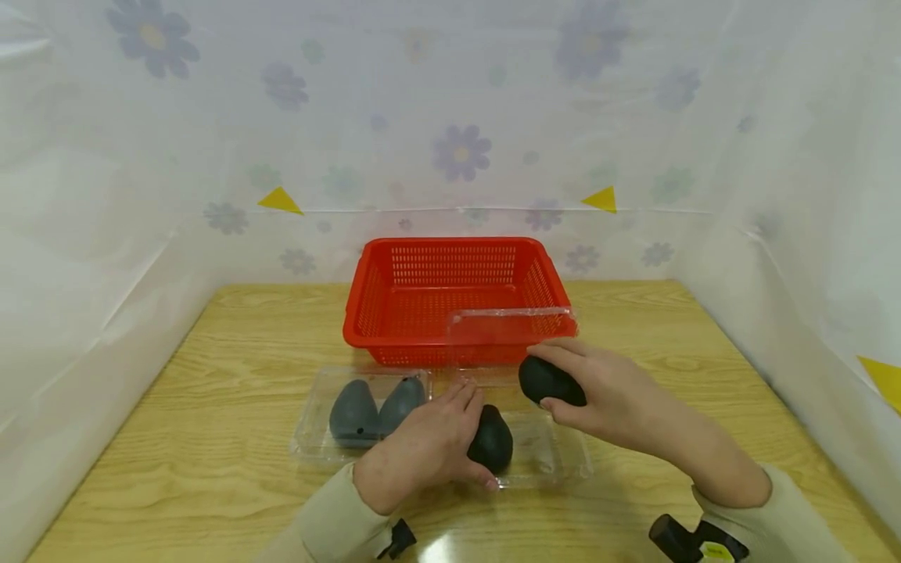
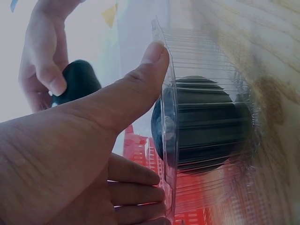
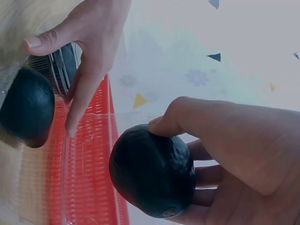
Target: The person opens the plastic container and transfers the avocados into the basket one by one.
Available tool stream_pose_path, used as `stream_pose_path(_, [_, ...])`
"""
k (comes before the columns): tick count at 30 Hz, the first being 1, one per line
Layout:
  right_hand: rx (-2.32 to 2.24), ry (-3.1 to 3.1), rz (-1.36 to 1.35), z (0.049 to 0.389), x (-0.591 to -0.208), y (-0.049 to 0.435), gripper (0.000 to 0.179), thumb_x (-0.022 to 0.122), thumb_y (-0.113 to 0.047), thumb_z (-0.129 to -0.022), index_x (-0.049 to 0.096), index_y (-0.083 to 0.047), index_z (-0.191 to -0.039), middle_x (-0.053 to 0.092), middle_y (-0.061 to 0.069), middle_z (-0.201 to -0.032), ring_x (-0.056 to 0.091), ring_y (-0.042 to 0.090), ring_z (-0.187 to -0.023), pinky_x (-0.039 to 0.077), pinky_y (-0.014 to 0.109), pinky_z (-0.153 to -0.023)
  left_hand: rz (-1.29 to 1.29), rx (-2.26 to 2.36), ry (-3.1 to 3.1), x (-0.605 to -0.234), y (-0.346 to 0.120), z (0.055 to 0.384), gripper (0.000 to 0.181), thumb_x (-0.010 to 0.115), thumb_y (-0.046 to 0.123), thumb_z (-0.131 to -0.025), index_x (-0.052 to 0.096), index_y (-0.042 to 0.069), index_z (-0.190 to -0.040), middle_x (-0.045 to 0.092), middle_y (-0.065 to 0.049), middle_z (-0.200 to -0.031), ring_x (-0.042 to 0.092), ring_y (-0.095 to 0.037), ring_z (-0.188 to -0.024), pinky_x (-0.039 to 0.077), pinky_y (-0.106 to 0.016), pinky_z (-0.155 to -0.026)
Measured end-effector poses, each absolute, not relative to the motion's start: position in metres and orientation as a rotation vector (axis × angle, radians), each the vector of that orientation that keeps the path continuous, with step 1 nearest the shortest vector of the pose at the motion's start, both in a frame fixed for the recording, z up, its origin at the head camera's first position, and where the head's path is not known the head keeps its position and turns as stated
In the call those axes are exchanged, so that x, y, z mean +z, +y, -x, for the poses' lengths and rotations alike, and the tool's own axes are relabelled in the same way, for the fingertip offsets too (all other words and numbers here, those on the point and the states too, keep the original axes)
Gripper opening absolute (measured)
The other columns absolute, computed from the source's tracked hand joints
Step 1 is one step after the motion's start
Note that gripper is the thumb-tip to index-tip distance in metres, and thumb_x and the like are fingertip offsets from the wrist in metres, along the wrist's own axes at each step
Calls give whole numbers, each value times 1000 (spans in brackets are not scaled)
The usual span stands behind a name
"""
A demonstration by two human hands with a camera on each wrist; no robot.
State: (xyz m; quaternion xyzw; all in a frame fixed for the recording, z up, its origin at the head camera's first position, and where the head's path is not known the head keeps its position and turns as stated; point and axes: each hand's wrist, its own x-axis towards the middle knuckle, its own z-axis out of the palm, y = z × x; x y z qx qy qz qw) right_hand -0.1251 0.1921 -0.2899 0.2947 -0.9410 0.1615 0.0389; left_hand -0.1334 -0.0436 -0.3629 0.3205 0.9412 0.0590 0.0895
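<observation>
My right hand (image 1: 612, 391) holds a dark avocado (image 1: 552, 381) above the right side of an open clear plastic clamshell box (image 1: 573, 461). In the right wrist view the thumb lies on top of this avocado (image 3: 152, 173), the fingers behind it. A second avocado (image 1: 491, 442) sits in the left part of that box. Beside it is my left hand (image 1: 429, 446), thumb and fingers extended across the box's rim (image 2: 169, 122). Left of this hand stands another clear box (image 1: 310, 446) with two avocados (image 1: 354, 414) inside, the right one partly hidden by the hand.
A red plastic basket (image 1: 359, 342) stands behind the boxes on the wooden table (image 1: 176, 446). The raised clear lid (image 1: 510, 313) of the right box overlaps its front right corner. White flowered sheeting (image 1: 394, 102) encloses the table at the back and sides.
</observation>
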Motion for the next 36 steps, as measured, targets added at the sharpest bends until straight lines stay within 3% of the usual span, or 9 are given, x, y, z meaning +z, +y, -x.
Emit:
stream_pose_path(9, [467,-2856,-954,128,-272,193,53,76,-21,-85,58,-14,-135,63,7,-125,63,16,-90,55,28,-70,-943,145,2802,-363,-44,134,116,72,74,-68,34,5,-153,35,-12,-160,33,-25,-149,38,-38,-117])
stream_pose_path(15, [433,-2816,-974,131,-261,192,54,76,-20,-85,58,-14,-135,62,9,-130,66,21,-94,56,31,-71,-943,134,2803,-362,-43,134,116,72,74,-68,34,5,-153,35,-12,-160,33,-24,-149,37,-37,-117])
stream_pose_path(21, [501,-2831,-987,135,-245,195,52,75,-19,-87,57,-19,-136,65,4,-122,62,15,-90,55,31,-71,-941,139,2802,-361,-43,132,116,72,74,-68,34,5,-153,35,-12,-160,33,-25,-149,38,-37,-117])
stream_pose_path(36, [619,-2856,-973,151,-223,195,47,72,-19,-90,58,-15,-135,67,2,-119,62,15,-94,55,33,-75,-961,144,2803,-362,-44,133,115,72,73,-68,36,4,-151,36,-13,-159,34,-26,-149,40,-37,-116])
